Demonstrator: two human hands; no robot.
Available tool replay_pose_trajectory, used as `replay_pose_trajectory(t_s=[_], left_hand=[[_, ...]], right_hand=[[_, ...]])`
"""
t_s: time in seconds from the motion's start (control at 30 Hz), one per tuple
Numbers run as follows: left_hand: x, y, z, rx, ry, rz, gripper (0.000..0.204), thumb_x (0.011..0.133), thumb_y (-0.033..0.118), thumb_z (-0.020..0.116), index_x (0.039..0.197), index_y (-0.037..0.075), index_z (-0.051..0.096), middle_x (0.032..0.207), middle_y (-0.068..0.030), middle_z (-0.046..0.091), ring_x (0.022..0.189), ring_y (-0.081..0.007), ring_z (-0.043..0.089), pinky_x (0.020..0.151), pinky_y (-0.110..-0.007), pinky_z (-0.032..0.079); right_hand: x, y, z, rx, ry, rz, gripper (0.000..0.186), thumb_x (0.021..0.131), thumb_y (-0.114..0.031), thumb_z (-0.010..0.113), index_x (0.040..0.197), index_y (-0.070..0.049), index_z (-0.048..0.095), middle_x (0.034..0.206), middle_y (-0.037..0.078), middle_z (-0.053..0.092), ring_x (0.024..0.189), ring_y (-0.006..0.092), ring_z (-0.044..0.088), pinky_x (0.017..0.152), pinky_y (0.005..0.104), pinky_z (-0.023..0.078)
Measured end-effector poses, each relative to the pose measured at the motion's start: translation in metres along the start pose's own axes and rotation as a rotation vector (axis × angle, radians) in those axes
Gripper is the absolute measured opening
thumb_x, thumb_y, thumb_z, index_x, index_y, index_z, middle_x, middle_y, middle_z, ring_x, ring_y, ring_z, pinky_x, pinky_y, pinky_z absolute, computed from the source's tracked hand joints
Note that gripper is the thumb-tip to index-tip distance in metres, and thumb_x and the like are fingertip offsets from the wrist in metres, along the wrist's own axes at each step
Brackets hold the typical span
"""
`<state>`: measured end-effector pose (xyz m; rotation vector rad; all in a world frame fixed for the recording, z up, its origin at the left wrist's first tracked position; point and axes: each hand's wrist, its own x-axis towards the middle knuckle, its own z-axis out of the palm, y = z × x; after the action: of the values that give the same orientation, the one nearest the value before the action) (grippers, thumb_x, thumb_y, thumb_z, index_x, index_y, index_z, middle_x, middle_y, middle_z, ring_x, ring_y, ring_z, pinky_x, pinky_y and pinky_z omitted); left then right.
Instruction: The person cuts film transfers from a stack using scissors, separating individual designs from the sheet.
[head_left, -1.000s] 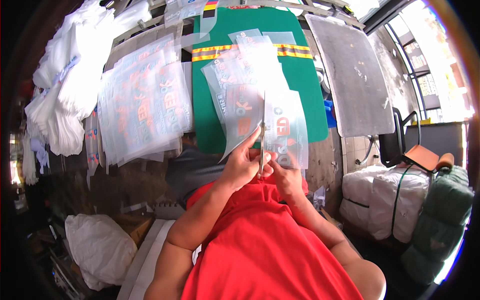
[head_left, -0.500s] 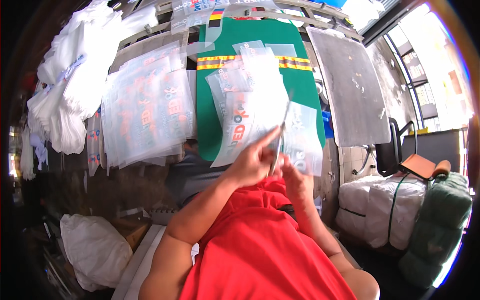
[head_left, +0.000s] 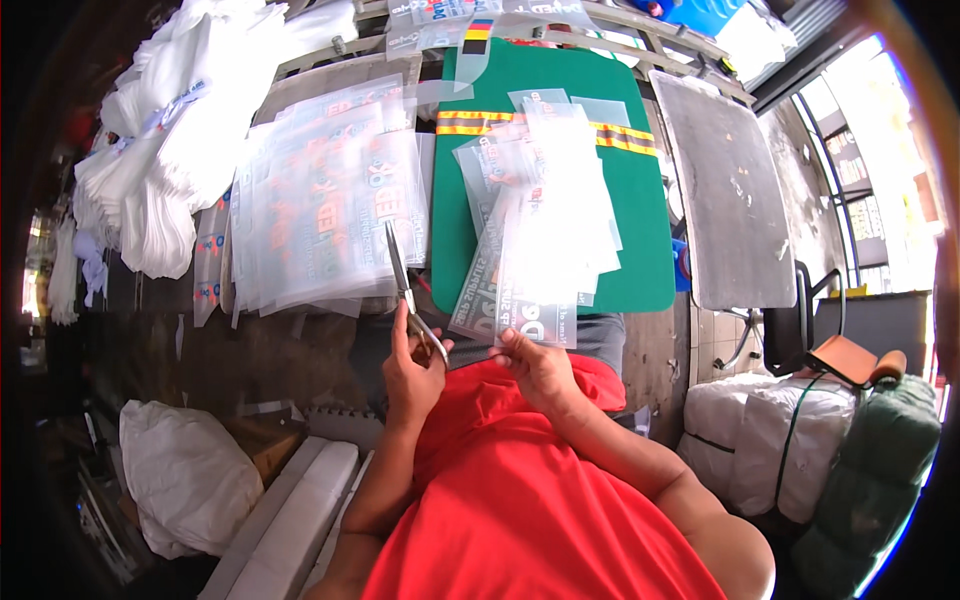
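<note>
My left hand [head_left: 412,380] is closed round the handles of metal scissors [head_left: 401,272], their blades pointing away from me before the left stack of printed sheets. To its right, my right hand [head_left: 540,372] pinches the near edge of a translucent printed plastic sheet [head_left: 535,318] between thumb and fingers. That sheet lies over other overlapping sheets, fanned out on a green board [head_left: 640,245]. Glare washes out the middle of this pile. A yellow, orange and grey striped band [head_left: 628,138] crosses the board beneath the sheets.
Left of the board lies a broad stack of translucent printed sheets [head_left: 320,200]. Bundles of white plastic [head_left: 165,170] hang farther left. A grey board [head_left: 730,190] lies on the right, with an office chair [head_left: 790,320] and wrapped white bales [head_left: 765,440] nearby.
My left hand has carried the scissors leftward, away from my right hand. My right hand has moved left to the sheets' near edge, and the pile's sheets have shifted. The view has turned slightly.
</note>
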<state>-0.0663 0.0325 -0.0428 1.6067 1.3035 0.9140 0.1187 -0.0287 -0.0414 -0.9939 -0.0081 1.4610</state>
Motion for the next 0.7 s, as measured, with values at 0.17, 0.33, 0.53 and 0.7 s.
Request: replay_pose_trajectory(t_s=[0.17, 0.33, 0.53, 0.7], left_hand=[[-0.003, -0.009, 0.021, -0.068, 0.032, 0.015, 0.077, 0.085, -0.006, 0.068, 0.151, 0.007, 0.031, 0.077, -0.0098, 0.071, 0.07, -0.0131, 0.069, 0.064, -0.028, 0.052], [-0.004, 0.001, 0.043, -0.351, -0.108, -0.12, 0.077, 0.088, -0.002, 0.071, 0.151, 0.01, 0.028, 0.078, -0.0101, 0.07, 0.073, -0.0147, 0.07, 0.062, -0.028, 0.054], [-0.009, 0.014, 0.074, -0.548, -0.193, -0.215, 0.079, 0.09, -0.004, 0.069, 0.152, 0.015, 0.025, 0.087, -0.0112, 0.069, 0.072, -0.0139, 0.069, 0.061, -0.026, 0.055], [-0.005, 0.024, 0.084, -0.647, -0.208, -0.25, 0.078, 0.09, -0.006, 0.067, 0.152, 0.015, 0.026, 0.092, -0.0128, 0.069, 0.076, -0.0137, 0.068, 0.065, -0.027, 0.058]], right_hand=[[-0.008, -0.004, 0.001, -0.107, 0.035, 0.084, 0.026, 0.094, -0.02, 0.072, 0.108, -0.002, 0.061, 0.09, 0.008, 0.067, 0.073, 0.0195, 0.066, 0.061, 0.027, 0.054], [-0.024, -0.037, -0.023, -0.898, -0.13, 0.32, 0.038, 0.085, -0.035, 0.08, 0.096, -0.003, 0.063, 0.087, 0.007, 0.068, 0.067, 0.0167, 0.063, 0.058, 0.0298, 0.051], [-0.048, -0.051, -0.013, -1.777, 0.128, -0.931, 0.063, 0.067, -0.032, 0.089, 0.119, -0.006, 0.064, 0.13, 0.019, 0.056, 0.129, 0.0357, 0.048, 0.104, 0.0493, 0.038], [-0.005, -0.061, -0.03, -1.974, -0.004, -0.874, 0.049, 0.08, -0.019, 0.071, 0.128, -0.024, 0.066, 0.153, 0.006, 0.045, 0.147, 0.0363, 0.03, 0.115, 0.0617, 0.017]])
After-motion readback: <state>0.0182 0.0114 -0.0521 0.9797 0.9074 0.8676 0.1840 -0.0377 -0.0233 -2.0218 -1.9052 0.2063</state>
